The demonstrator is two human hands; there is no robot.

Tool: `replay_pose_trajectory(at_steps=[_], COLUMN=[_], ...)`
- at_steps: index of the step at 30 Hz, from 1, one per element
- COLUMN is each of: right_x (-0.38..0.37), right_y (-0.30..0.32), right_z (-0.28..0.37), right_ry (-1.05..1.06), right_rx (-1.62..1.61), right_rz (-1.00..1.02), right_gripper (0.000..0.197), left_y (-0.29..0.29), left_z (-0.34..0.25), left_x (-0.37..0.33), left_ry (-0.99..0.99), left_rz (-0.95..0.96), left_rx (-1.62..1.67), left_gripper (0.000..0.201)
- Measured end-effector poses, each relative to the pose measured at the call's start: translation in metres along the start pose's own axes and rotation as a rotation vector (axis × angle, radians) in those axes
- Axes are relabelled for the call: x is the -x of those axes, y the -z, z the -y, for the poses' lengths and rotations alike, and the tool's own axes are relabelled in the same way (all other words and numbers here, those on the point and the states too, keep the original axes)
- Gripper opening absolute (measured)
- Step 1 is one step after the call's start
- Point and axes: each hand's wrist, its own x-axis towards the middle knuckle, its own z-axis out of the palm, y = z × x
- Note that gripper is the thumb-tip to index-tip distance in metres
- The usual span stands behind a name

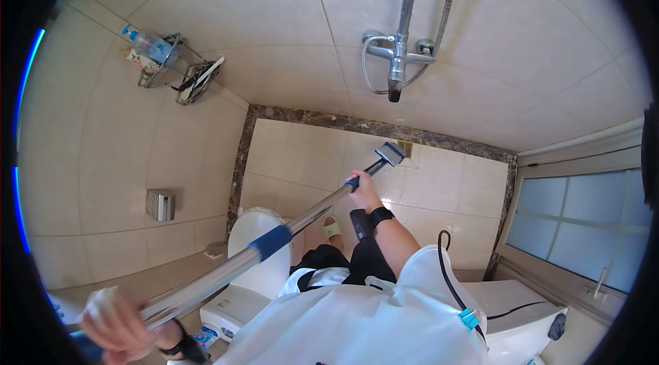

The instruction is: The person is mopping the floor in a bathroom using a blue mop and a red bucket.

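A long-handled floor brush [319, 208] with a silver pole and blue grips slants across the view from lower left to upper right. My left hand [118, 324] is closed around its upper end, close to the camera. Lower down, my right hand [362, 188] wraps round the pole near the blue joint above the head. The grey rectangular brush head [390, 154] with blue edges rests on the pale tiled floor, right beside a square brass-coloured floor drain [405, 149] and partly covering it. Its underside is hidden.
A white toilet [250, 231] stands by my left leg. Ahead, a shower mixer [397, 56] with a hose is on the wall. Wire racks [159, 62] with bottles hang left, above a metal paper holder [160, 204]. To the right are a window [573, 217] and a white basin-like fixture [515, 307].
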Motion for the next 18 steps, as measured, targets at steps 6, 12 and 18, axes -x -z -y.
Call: replay_pose_trajectory(at_steps=[6,12,18], right_x=[0.034,0.037,0.009], right_y=[-0.033,-0.035,-0.015], right_z=[-0.033,-0.025,0.007], right_ry=[0.06,0.037,0.084], right_rx=[0.014,0.032,0.025], right_rz=[-0.082,-0.007,0.076], right_gripper=[0.012,0.011,0.01], left_y=[0.003,0.006,0.014], left_z=[0.073,0.054,-0.041], left_x=[0.019,0.004,-0.011], left_ry=[0.227,0.236,0.398], left_rz=[0.205,0.16,0.254], left_rx=[0.211,0.168,-0.028], left_gripper=[0.033,0.033,0.025])
